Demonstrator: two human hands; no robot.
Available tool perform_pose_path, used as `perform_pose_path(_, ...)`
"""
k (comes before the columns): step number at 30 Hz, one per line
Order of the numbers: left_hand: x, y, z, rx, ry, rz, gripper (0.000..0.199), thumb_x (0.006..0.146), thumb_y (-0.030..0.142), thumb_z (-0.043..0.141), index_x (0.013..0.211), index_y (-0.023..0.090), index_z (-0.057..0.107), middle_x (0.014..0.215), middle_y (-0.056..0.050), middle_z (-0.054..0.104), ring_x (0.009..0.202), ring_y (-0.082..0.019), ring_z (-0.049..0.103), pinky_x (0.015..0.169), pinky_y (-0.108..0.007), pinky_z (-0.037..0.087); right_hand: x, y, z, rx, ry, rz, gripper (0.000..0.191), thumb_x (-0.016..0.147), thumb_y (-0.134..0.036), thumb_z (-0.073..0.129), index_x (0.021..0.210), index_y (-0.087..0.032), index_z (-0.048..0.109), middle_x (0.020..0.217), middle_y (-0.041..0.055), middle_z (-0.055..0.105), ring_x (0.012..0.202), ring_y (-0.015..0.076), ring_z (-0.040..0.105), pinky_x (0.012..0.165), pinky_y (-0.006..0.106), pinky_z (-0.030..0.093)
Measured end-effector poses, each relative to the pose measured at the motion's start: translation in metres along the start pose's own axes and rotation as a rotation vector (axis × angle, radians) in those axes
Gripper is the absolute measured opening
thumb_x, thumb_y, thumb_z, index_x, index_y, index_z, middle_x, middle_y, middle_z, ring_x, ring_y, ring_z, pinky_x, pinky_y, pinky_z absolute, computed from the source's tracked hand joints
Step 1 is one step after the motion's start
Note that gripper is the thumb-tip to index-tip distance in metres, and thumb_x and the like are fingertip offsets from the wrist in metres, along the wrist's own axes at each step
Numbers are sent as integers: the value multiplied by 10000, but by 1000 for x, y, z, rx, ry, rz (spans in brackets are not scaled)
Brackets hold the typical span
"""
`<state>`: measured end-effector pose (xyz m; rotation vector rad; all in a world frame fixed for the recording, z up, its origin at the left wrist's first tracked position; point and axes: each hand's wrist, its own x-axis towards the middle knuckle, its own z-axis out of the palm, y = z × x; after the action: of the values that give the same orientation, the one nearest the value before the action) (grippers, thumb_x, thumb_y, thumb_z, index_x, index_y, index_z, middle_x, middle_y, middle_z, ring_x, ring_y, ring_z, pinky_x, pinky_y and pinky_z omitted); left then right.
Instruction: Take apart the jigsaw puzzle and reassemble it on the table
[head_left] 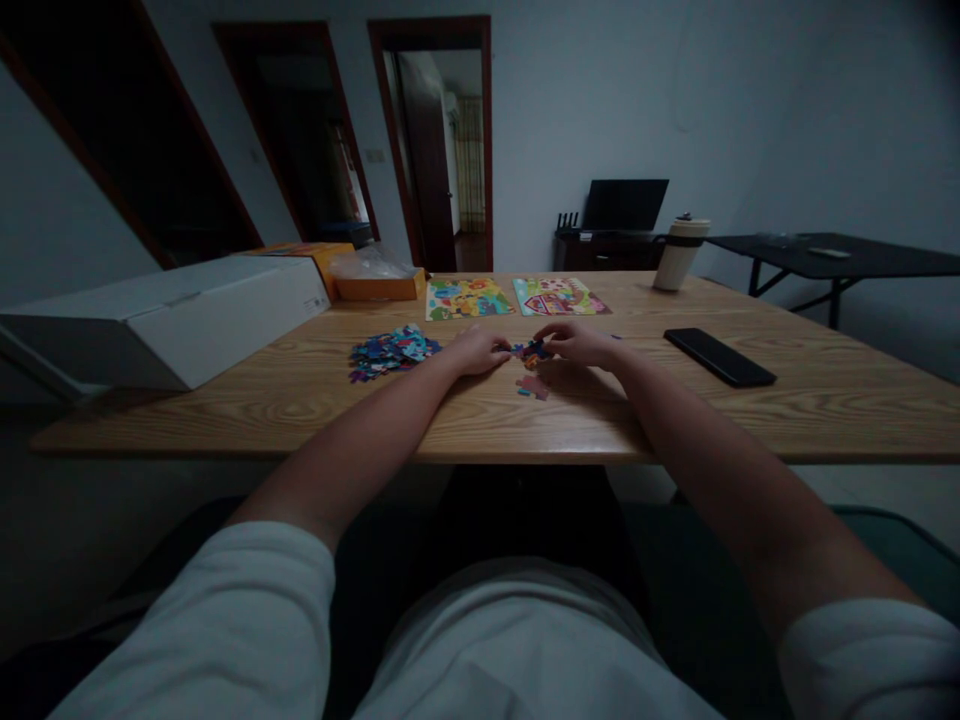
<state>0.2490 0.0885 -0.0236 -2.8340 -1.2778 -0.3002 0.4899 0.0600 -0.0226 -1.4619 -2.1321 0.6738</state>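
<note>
My left hand point(480, 351) rests low over the wooden table, its fingers closed at the edge of a small dark-blue jigsaw puzzle piece point(517, 350). Facing it, my right hand point(576, 345) pinches another dark jigsaw piece point(537, 348), partly hidden by the fingers. A few orange and dark pieces lie beneath the right fingertips. Closer to me are joined pinkish pieces point(533, 386) with a bit of blue. Left of my left hand spreads a heap of mixed blue, purple and red jigsaw pieces point(391, 351).
Two colourful picture sheets point(469, 298) lie farther back on the table point(360, 425). A long white box point(180, 305) and an orange box point(379, 288) holding clear plastic stand at left. To the right are a black phone point(718, 356) and a cream tumbler point(680, 256).
</note>
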Motion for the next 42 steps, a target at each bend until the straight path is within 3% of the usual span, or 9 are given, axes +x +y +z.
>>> perform_pose_path(3, 6, -5, 3, 25, -3, 13, 372, 986, 405, 452, 1179, 269, 740, 1129, -62, 751, 1025, -233, 662, 887, -321, 454, 2, -3, 8, 14, 9, -53, 321, 925, -228, 570, 1211, -164, 701, 1016, 90, 743, 772, 160, 608, 653, 245, 441)
perform_pose_path(8, 7, -12, 4, 34, -46, 29, 388, 984, 337, 435, 1192, 214, 738, 1210, -76, 721, 1097, -216, 638, 960, -283, 441, -9, -18, 15, -168, -57, -65, 337, 938, -305, 561, 1197, -180, 736, 782, 30, 710, 598, 128, 524, 585, 251, 375)
perform_pose_path(12, 3, -11, 1, 28, -79, 16, 420, 975, 414, 445, 1238, 234, 719, 1258, -68, 691, 1161, -229, 601, 1014, -294, 421, -14, -22, 14, -233, -87, -59, 365, 936, -350, 553, 1202, -185, 741, 657, 9, 652, 553, 127, 487, 567, 256, 342)
perform_pose_path(19, 1, -9, -3, -24, -143, 4, 499, 958, 566, 433, 1280, 287, 693, 1262, -59, 663, 1197, -257, 561, 1057, -337, 393, -4, -16, 21, -288, -85, -198, 342, 930, -300, 536, 1187, -201, 738, 777, 47, 714, 604, 144, 536, 614, 265, 359)
perform_pose_path(25, 4, -14, -3, 2, -161, 9, 456, 920, 397, 480, 1327, 299, 661, 1326, -61, 637, 1233, -260, 552, 1085, -352, 377, -3, -23, 22, -350, -64, -223, 335, 921, -291, 531, 1175, -240, 744, 985, 89, 742, 752, 183, 616, 708, 279, 401)
perform_pose_path(33, 5, -21, 2, 6, -158, 14, 536, 872, 345, 512, 1387, 234, 613, 1433, -87, 588, 1299, -264, 521, 1122, -367, 348, -10, -29, 18, -324, -104, -206, 439, 919, -545, 567, 1174, -233, 741, 869, 75, 720, 681, 174, 594, 653, 289, 386)
perform_pose_path(38, 4, -21, 1, -11, -165, 32, 495, 906, 401, 488, 1367, 284, 627, 1329, -57, 667, 1196, -256, 595, 1045, -352, 413, -7, -23, 16, -335, -96, -193, 399, 892, -448, 608, 1205, -232, 730, 859, 61, 724, 670, 170, 591, 638, 281, 380)
perform_pose_path(42, 2, -18, -1, -42, -153, 13, 483, 906, 432, 508, 1359, 318, 630, 1266, -29, 702, 1138, -252, 625, 1006, -334, 435, -8, -16, 8, -360, -94, -114, 442, 881, -472, 620, 1244, -242, 724, 845, 62, 740, 682, 192, 605, 634, 285, 384)
